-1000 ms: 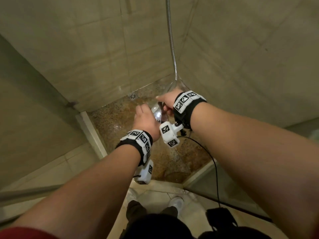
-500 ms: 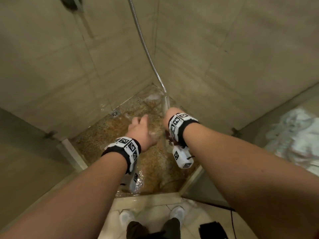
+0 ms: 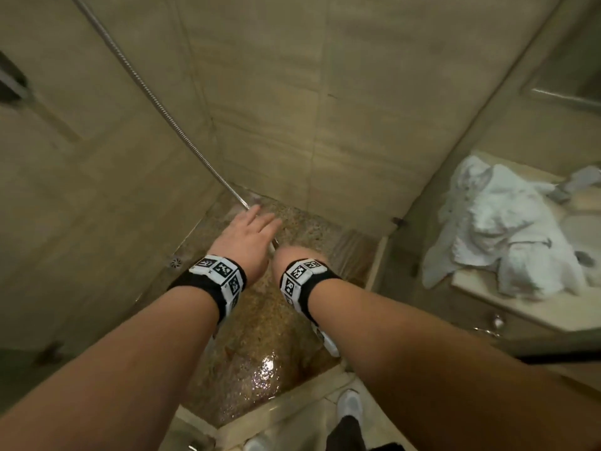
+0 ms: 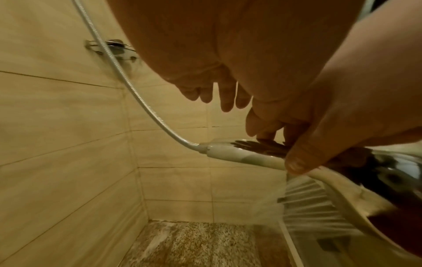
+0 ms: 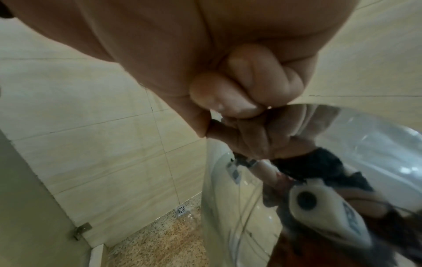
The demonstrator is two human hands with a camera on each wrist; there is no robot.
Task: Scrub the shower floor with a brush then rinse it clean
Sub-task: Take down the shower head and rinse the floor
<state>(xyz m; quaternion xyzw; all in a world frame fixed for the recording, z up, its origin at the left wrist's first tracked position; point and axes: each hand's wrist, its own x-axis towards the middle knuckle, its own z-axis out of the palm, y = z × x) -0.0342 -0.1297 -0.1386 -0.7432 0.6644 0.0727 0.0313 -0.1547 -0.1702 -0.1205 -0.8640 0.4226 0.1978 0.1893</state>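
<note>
My right hand [image 3: 294, 255] curls down around the handle of the chrome shower head [image 4: 239, 153], thumb over the top. The right wrist view shows its fingers [image 5: 239, 94] wrapped on the mirrored shower head [image 5: 297, 180]. Water sprays [image 4: 308, 207] from it, to the right and down over the floor. My left hand [image 3: 257, 219] hovers just left of the right one, fingers [image 4: 228, 97] straight and holding nothing. The metal hose [image 3: 169, 118] runs up to the upper left. Below lies the wet speckled brown shower floor [image 3: 260, 359]. No brush is in view.
A round drain [image 3: 175, 263] sits in the floor's left corner by the tiled wall. A raised curb [image 3: 292, 405] edges the floor near my white shoes [image 3: 349, 406]. Crumpled white towels [image 3: 504, 249] lie on a counter at right. A hose fitting [image 4: 114, 48] is on the wall.
My left hand has come off the shower head and its fingers have straightened. The view has swung right, bringing the towels into sight. The right hand keeps its hold.
</note>
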